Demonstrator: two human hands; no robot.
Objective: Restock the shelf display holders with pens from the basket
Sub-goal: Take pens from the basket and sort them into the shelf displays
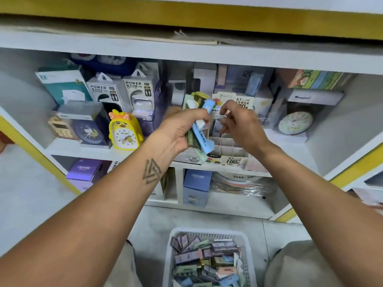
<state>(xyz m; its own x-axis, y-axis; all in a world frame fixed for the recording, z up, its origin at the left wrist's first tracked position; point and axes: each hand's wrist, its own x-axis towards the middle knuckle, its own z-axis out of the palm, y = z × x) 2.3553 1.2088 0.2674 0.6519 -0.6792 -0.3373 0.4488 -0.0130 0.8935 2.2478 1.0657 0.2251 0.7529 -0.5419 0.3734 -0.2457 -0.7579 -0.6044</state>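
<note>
My left hand (182, 129) grips a bundle of slim pastel packs (202, 133), blue, green and yellow, held upright in front of the middle shelf. My right hand (240, 123) pinches one small white pack (219, 119) at its top, just above the white cardboard display holder (226, 151) with several divided slots. The holder stands on the shelf edge and its front slots look bare. Below, on the floor between my knees, the white plastic basket (245, 247) holds several more pastel packs (207, 264).
A yellow duck alarm clock (124, 131) and power bank boxes (116, 94) stand left of the holder. Blue and purple boxes (196, 187) fill the lower shelf. A round tin (295, 123) sits at the right. The yellow-edged shelf board (186, 23) overhangs above.
</note>
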